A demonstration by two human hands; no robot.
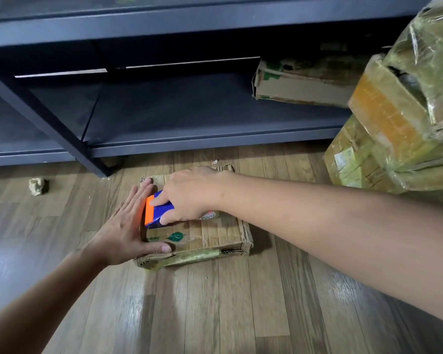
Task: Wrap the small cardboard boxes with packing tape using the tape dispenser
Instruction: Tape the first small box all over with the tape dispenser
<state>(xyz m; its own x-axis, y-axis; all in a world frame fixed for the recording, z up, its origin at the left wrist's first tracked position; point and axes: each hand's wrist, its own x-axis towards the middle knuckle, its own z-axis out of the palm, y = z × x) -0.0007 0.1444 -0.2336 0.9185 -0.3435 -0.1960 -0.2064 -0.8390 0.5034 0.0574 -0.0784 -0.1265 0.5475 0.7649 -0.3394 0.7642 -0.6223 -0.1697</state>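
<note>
A small, worn cardboard box (pixel 215 236) lies flat on the wooden floor, with a strip of tape along its front edge. My right hand (pixel 189 195) grips a blue and orange tape dispenser (pixel 155 210) and holds it down on the box's top near the left edge. My left hand (pixel 125 223) lies flat against the box's left side, fingers straight and thumb resting on the front left corner of the top.
A dark metal shelf unit (pixel 164 98) stands just behind the box, with a cardboard box (pixel 299 83) on its lower shelf. Taped cartons (pixel 394 123) are stacked at the right. A crumpled scrap (pixel 38 186) lies on the floor at the left.
</note>
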